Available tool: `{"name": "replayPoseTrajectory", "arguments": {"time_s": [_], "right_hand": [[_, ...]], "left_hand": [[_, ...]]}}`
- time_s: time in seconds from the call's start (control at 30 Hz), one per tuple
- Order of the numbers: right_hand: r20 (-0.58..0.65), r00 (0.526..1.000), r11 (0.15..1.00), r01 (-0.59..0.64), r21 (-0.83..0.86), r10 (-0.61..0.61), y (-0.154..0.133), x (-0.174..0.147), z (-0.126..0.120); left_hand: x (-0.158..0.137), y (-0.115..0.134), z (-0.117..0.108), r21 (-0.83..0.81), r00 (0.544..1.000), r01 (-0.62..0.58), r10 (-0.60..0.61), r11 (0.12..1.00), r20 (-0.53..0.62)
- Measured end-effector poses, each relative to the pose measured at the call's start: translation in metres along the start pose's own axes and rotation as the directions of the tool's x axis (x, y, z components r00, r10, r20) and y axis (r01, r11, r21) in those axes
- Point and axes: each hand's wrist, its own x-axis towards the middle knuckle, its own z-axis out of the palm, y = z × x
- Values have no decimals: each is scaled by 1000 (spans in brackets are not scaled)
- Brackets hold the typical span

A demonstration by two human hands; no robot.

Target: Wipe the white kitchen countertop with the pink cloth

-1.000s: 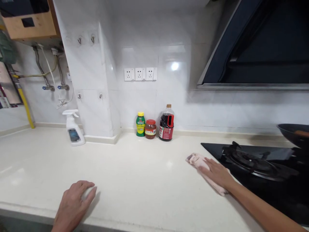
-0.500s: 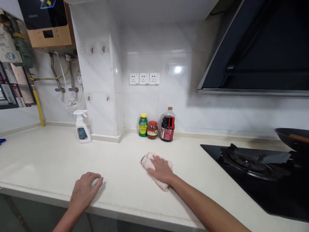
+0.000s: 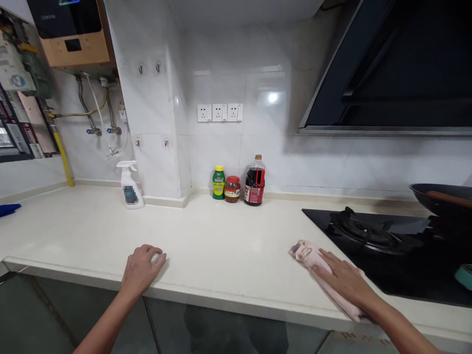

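My right hand [image 3: 342, 278] lies over a pale pink cloth [image 3: 311, 253], pressing it on the white countertop [image 3: 228, 246] beside the stove; its fingers are stretched along the cloth, which is bunched and reaches the counter's front edge. Farther left, my left hand [image 3: 143, 268] rests near the front edge with its fingers curled towards the thumb. A small pale patch shows between thumb and fingers; whether it is a held thing or the countertop, I cannot tell.
Against the wall stand a green bottle [image 3: 219, 183], a red-lidded jar [image 3: 232, 191] and a dark sauce bottle [image 3: 254, 182]. A white spray bottle [image 3: 131, 187] is at the left. The black gas stove [image 3: 398, 255] and a wok [image 3: 442, 199] occupy the right, under a range hood [image 3: 398, 78].
My right hand and the cloth have slid right and towards the front edge, from mid-counter to beside the stove. My left hand keeps its curled shape. The view has shifted slightly.
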Motion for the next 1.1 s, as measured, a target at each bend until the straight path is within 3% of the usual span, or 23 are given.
{"name": "replayPoseTrajectory", "arguments": {"time_s": [0.1,0.2,0.3,0.4,0.47,0.53,0.63,0.73,0.83,0.93,1.0,1.1], "right_hand": [[-20,985,985,-170,-33,169,-25,18,-7],[-10,986,986,-169,-7,169,-83,30,-5],[35,999,999,-3,51,1,-156,25,7],[47,978,972,194,133,-201,-222,7,25],[29,950,934,299,196,-310,-252,-4,33],[-6,923,890,372,262,-384,-262,-9,35],[-107,913,846,406,346,-394,-238,-8,26],[-233,915,839,396,373,-329,-174,-7,16],[-302,919,864,355,357,-253,-93,-9,22],[-388,893,898,348,268,-229,-18,-11,42],[-405,885,905,348,246,-231,15,-11,54],[-410,875,903,369,222,-257,30,-13,62]], "left_hand": [[0,0,0,8,1000,6,-6,1000,11],[0,0,1,10,1000,5,-6,1000,16],[2,-2,1,5,1000,4,-4,1000,16],[3,-4,1,-11,1000,0,0,1000,16],[1,1,0,-48,1000,-4,4,999,-5],[-5,16,-1,-145,997,-65,59,987,-44],[-20,60,-1,-332,971,-239,216,912,-106],[-34,117,0,-402,949,-308,310,862,-63],[-38,169,-1,-363,925,-278,349,889,147],[-31,207,-3,-310,848,-243,357,919,392],[-25,227,-2,-299,791,-263,382,918,478],[-12,252,7,-300,732,-352,460,887,503]]}}
